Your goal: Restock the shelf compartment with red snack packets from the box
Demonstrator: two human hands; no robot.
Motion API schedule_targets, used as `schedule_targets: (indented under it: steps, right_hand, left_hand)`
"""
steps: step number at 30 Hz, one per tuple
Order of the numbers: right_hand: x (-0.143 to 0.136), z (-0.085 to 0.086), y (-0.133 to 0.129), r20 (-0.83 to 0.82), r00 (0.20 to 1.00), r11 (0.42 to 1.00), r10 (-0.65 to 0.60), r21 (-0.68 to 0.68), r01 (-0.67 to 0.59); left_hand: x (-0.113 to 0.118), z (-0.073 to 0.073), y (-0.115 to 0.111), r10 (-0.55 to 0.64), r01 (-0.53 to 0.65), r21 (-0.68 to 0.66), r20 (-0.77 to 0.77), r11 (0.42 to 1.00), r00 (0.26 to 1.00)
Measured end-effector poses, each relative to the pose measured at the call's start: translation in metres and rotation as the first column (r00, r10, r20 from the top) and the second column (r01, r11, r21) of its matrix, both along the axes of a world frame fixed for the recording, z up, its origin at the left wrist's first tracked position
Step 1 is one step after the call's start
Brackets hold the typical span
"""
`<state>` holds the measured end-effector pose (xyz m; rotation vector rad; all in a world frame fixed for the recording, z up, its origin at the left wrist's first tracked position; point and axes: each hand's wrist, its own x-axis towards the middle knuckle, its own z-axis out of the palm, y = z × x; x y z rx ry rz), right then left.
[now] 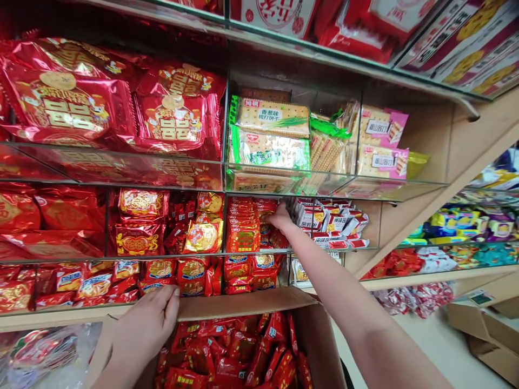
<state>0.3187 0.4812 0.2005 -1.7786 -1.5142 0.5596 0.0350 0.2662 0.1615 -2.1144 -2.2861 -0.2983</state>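
Above the open cardboard box (243,305), stacked red packets (243,227) are seen in a glass-fronted shelf compartment, beside the right hand (280,215). Their long axes are laid side to side, roughly in line with the box's near-level upper flap, and their gold-printed faces are turned outward toward the camera. They are layered closely, so that a column of thin, crimped edges is shown.

The right hand is reached into the compartment's right side, above the box, among more red packets; its fingertips are hidden, and whether anything is pinched cannot be told. At the upper left corner of the box, the left hand (148,321) is set against the flap, its fingers bent and held close together; how firmly the board is gripped cannot be told.

Within the box, glossy, crinkled small red packets (231,346) are heaped at mixed angles against matt brown walls. Higher above it, green-ended biscuit packs (270,148), flat and rectangular, are stacked in clear film. Up and to its left, large red foil bags (77,102) are puffed and shiny; to its upper right, white-and-red packets (332,224) are piled.
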Motion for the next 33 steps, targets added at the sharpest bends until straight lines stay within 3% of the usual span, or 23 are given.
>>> schedule_targets:
  steps: [8,12,15,17,18,19,21,22,23,26,27,29,33]
  right_hand:
    - [-0.002,0.006,-0.011,0.042,0.999,1.0,-0.007,0.017,0.006]
    - [-0.005,0.023,-0.018,0.076,0.997,0.993,0.007,0.114,-0.016]
    - [-0.008,0.043,-0.057,0.118,0.992,0.959,0.044,0.274,-0.075]
    - [-0.013,0.045,-0.108,0.153,0.981,0.903,0.117,0.394,-0.169]
    - [-0.016,0.038,-0.138,0.183,0.966,0.866,0.181,0.437,-0.245]
    - [-0.019,0.027,-0.17,0.247,0.917,0.774,0.313,0.494,-0.397]
    - [-0.026,-0.012,-0.228,0.469,0.664,0.568,0.583,0.348,-0.745]
    - [-0.029,-0.037,-0.249,0.549,0.52,0.519,0.654,0.175,-0.837]
    - [-0.032,-0.062,-0.264,0.578,0.457,0.539,0.676,0.034,-0.841]
    - [-0.035,-0.127,-0.275,0.545,0.613,0.806,0.572,-0.235,-0.543]
    - [-0.035,-0.141,-0.271,0.545,0.66,0.856,0.517,-0.311,-0.414]
    - [-0.033,-0.157,-0.263,0.555,0.699,0.882,0.451,-0.4,-0.251]
    - [-0.027,-0.156,-0.259,0.518,0.734,0.889,0.44,-0.368,-0.273]
  left_hand:
    - [0.002,0.003,-0.001,-0.001,0.002,0.041,-0.025,0.999,1.0]
    - [0.001,0.005,0.001,-0.019,0.019,-0.004,-0.016,1.0,1.0]
    - [0.002,0.008,0.0,-0.022,0.021,-0.01,-0.024,1.0,0.999]
    - [0.002,0.01,-0.001,-0.026,0.026,-0.004,-0.029,1.0,0.999]
    - [0.002,0.01,-0.002,-0.03,0.03,-0.001,-0.028,1.0,0.999]
    - [0.003,0.01,-0.002,-0.033,0.033,0.002,-0.028,0.999,0.999]
    - [0.003,0.01,-0.002,-0.027,0.027,0.01,-0.039,1.0,0.999]
    - [0.003,0.01,-0.002,-0.024,0.025,0.022,-0.045,0.999,0.999]
    - [0.003,0.01,-0.002,-0.027,0.029,0.038,-0.049,0.999,0.998]
    - [0.005,0.008,-0.004,-0.039,0.042,0.058,-0.059,0.997,0.998]
    - [0.006,0.008,-0.005,-0.042,0.045,0.049,-0.064,0.998,0.997]
    - [0.008,0.009,-0.009,-0.043,0.045,0.026,-0.072,0.999,0.996]
    - [0.012,0.017,-0.014,-0.065,0.065,0.004,-0.044,0.998,0.997]
